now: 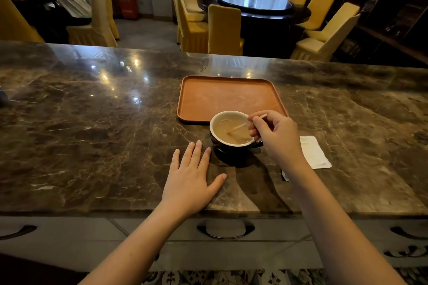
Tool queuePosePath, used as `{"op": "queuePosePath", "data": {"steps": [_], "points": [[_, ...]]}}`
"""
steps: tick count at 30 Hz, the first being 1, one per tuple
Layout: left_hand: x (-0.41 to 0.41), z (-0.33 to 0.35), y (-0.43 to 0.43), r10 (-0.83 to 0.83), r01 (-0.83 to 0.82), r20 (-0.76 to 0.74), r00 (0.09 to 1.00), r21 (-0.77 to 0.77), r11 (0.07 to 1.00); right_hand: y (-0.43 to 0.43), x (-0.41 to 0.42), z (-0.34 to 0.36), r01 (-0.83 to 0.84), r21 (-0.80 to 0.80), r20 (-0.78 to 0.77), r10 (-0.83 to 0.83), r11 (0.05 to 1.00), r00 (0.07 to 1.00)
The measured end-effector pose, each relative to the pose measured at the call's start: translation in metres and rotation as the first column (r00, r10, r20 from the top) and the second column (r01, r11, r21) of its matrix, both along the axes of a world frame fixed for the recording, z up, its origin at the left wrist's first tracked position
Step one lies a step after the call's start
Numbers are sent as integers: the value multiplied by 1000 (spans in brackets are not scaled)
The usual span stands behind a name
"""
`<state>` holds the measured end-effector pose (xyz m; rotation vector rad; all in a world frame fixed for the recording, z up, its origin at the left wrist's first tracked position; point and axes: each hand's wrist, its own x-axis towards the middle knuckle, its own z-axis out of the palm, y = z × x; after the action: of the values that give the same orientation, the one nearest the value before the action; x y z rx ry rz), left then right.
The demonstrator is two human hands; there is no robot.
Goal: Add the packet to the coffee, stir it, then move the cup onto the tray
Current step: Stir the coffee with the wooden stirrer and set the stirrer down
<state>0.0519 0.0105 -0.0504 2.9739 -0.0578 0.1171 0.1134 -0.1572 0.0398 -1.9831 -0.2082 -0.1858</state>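
Observation:
A dark cup [228, 152] with a white inside stands on the marble counter, filled with light brown milky coffee [231, 133]. My right hand [275, 136] pinches a thin stir stick [238, 127] whose lower end dips into the coffee. My left hand [193, 176] lies flat and open on the counter, just left of the cup, fingers close to its base. An orange-brown tray [228, 97] sits right behind the cup with nothing on it. A corner of a torn packet [285, 176] peeks out under my right forearm.
A white napkin [315, 152] lies to the right of the cup. The brown marble counter [104, 122] stretches wide to both sides. Beyond it stand yellow-covered chairs [223, 30] and a round dark table [257, 4]. Drawer handles run below the counter's front edge.

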Motion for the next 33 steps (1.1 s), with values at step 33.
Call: {"op": "queuePosePath", "data": {"steps": [33], "points": [[0,0,0,12,-12,-9,1000,-15,1000,12,9,39,-278,-393,26,313,876,949]]}}
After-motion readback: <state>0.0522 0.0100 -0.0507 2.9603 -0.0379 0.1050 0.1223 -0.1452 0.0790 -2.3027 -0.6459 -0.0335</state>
